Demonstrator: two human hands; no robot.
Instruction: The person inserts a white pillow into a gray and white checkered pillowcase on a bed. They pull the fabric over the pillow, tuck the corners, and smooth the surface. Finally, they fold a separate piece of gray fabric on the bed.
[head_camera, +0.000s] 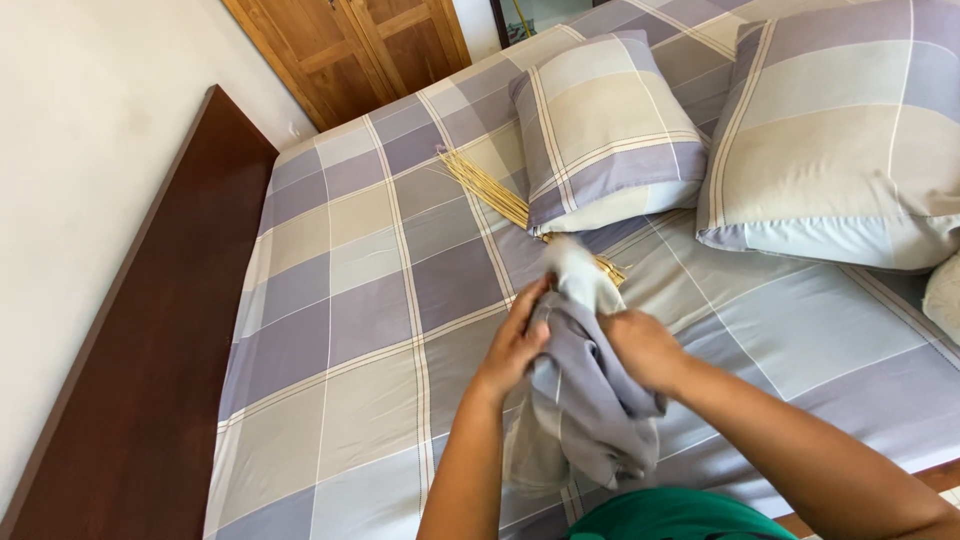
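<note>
Here, left hand (517, 343) and right hand (643, 345) clutching bunched pillowcase (585, 400), fingertips buried, broom (500, 195) half-hidden under pillow (600, 130)

Crumpled grey-lilac pillowcase (585, 400), bunched upright above bed

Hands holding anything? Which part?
Both. The left hand and right hand grip a bunched grey-lilac cloth, likely a pillowcase, by its upper end; the rest hangs loose above the checked bed sheet.
</note>
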